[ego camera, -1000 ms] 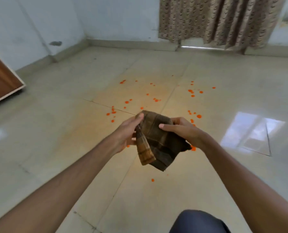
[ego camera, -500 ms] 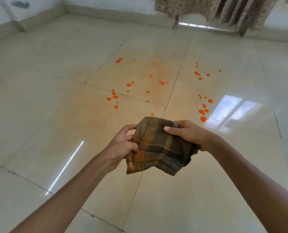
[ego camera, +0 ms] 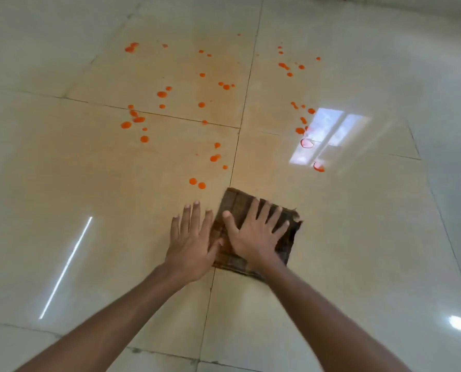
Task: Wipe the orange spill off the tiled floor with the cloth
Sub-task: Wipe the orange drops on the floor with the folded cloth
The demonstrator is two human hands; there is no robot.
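Your right hand [ego camera: 253,232] lies flat and wide open on the folded brown plaid cloth [ego camera: 285,237], fingers spread and palm pressing it against the tiled floor [ego camera: 358,237]; nothing is gripped, only held down. Your left hand [ego camera: 191,240] is open too, flat on the bare tile just beside the cloth, with its thumb reaching onto the cloth's left edge.

You have the pale, glossy floor filling the whole view, its large tiles divided by thin dark grout lines. A bright window reflection [ego camera: 328,135] sits on the tile to the right, and a thin streak of glare [ego camera: 65,267] runs along the tile to the left.

You can see the cloth resting where the grout lines run toward you, at the near edge of the mess. Beyond it the orange spill [ego camera: 170,103] spreads as scattered drops and small blobs across several tiles, over a faint orange tint. The nearest drops [ego camera: 197,183] lie just ahead of your left fingertips, apart from the cloth.
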